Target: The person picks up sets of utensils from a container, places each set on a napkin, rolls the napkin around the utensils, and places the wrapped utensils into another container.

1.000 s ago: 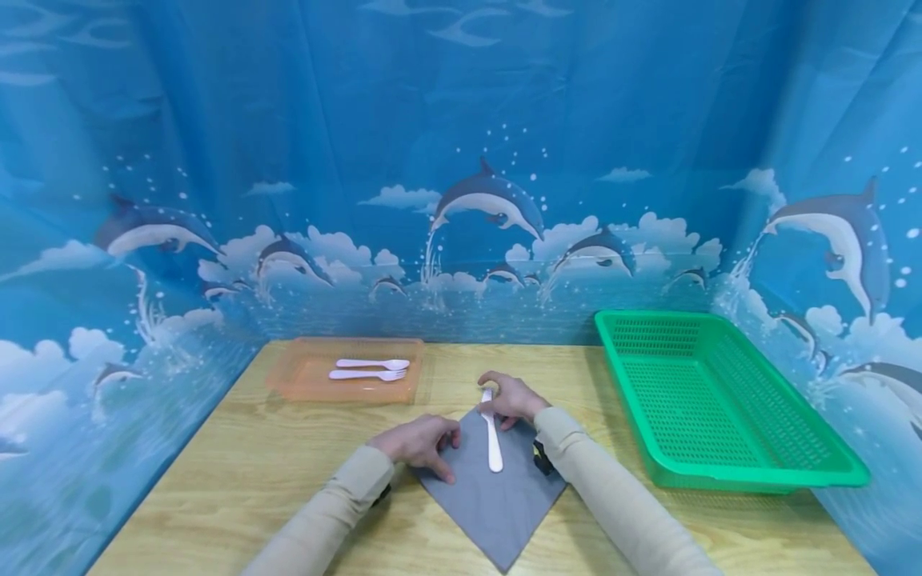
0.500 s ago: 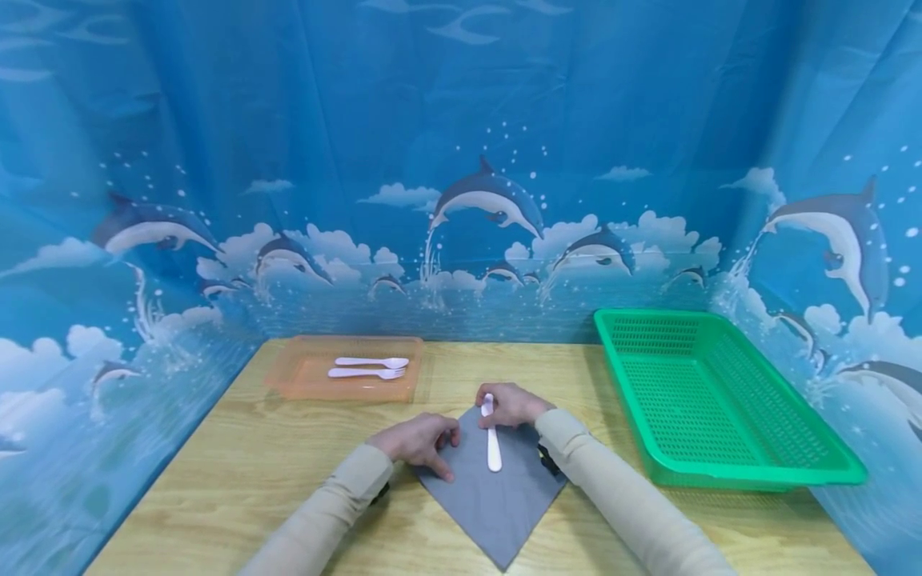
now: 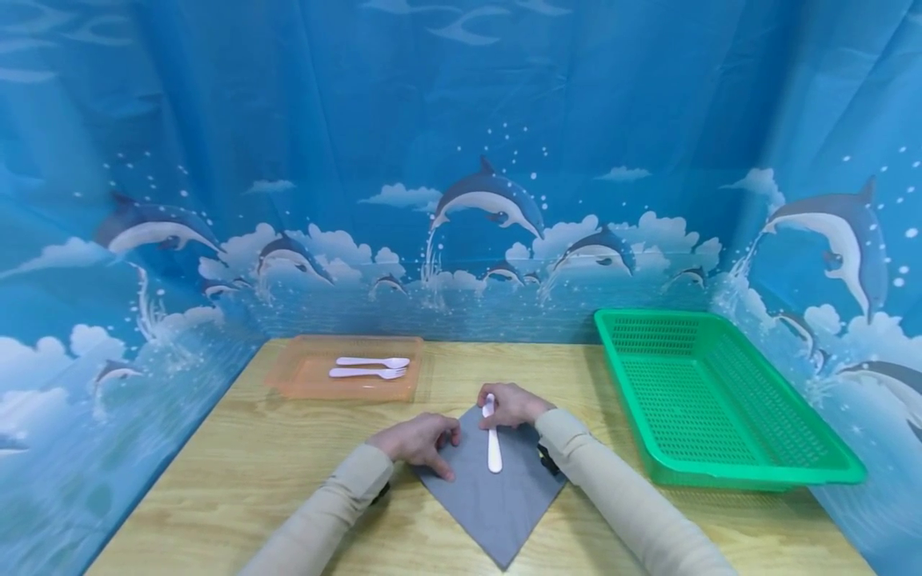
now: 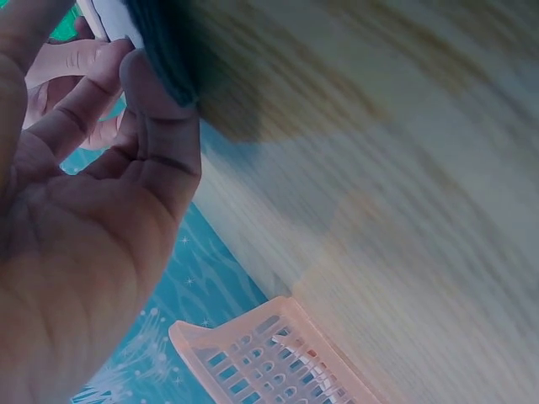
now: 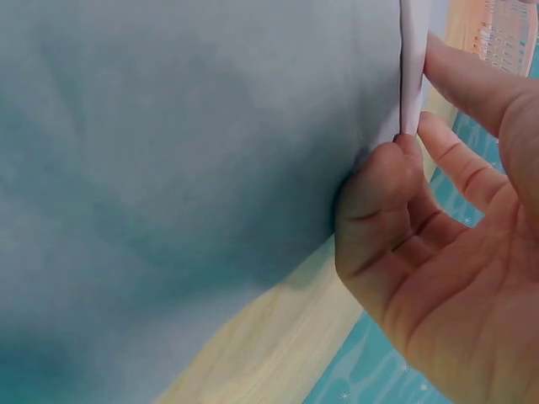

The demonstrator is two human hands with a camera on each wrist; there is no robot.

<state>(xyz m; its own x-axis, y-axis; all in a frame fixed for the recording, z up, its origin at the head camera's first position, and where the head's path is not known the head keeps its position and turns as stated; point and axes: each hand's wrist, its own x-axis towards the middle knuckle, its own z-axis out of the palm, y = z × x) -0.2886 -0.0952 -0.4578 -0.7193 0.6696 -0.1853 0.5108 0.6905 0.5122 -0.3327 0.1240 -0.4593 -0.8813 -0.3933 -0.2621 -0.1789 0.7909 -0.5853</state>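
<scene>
A grey cloth napkin (image 3: pixel 504 512) lies on the wooden table, one corner towards me. On it, lengthwise, is a white plastic piece of cutlery (image 3: pixel 495 454), its rounded handle end nearest me; fingers partly hide the far end. My right hand (image 3: pixel 513 405) pinches that far end, with thumb and fingers on either side of it, as the right wrist view shows along its edge (image 5: pixel 413 67). My left hand (image 3: pixel 419 438) rests at the napkin's left edge, thumb and fingers spread apart; in the left wrist view its fingertips (image 4: pixel 147 80) lie right at the cloth's edge.
At the back left stands a shallow orange tray (image 3: pixel 306 376) with a white spoon (image 3: pixel 367 362) and a white fork (image 3: pixel 363 373) in it. A large green basket (image 3: pixel 648 432) is on the right. A blue dolphin-print curtain (image 3: pixel 461 96) surrounds the table's far sides.
My right hand has closed its fingers in around the far end of the cutlery, coming slightly nearer. The left hand and the napkin have stayed put.
</scene>
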